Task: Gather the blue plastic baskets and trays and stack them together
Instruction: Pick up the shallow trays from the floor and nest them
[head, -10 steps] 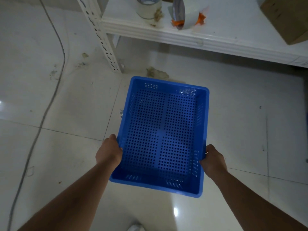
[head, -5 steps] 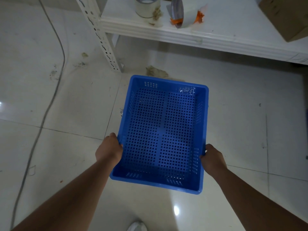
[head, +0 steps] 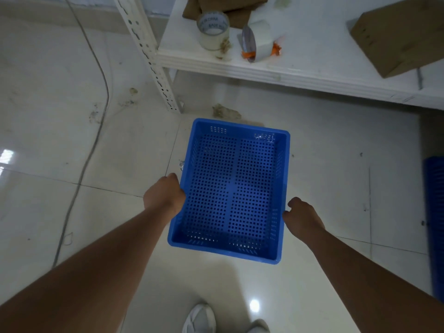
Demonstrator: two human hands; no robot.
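Note:
A blue perforated plastic basket (head: 230,188) is held over the white tiled floor, its long side pointing away from me. My left hand (head: 164,195) grips its left rim near the middle. My right hand (head: 301,218) is curled at the right rim, lower down, holding that side. A second blue perforated basket (head: 433,212) shows partly at the right edge of the view, blurred and cut off.
A white metal shelf (head: 264,70) stands ahead with two tape rolls (head: 213,27) and a cardboard box (head: 396,37) on it. Its slotted upright (head: 153,58) reaches the floor. A cable (head: 96,121) runs along the floor on the left. My shoes (head: 199,319) show at the bottom.
The view has tilted up and the basket sits lower in it. A second blue basket has come into sight at the right edge. Both hands keep their hold.

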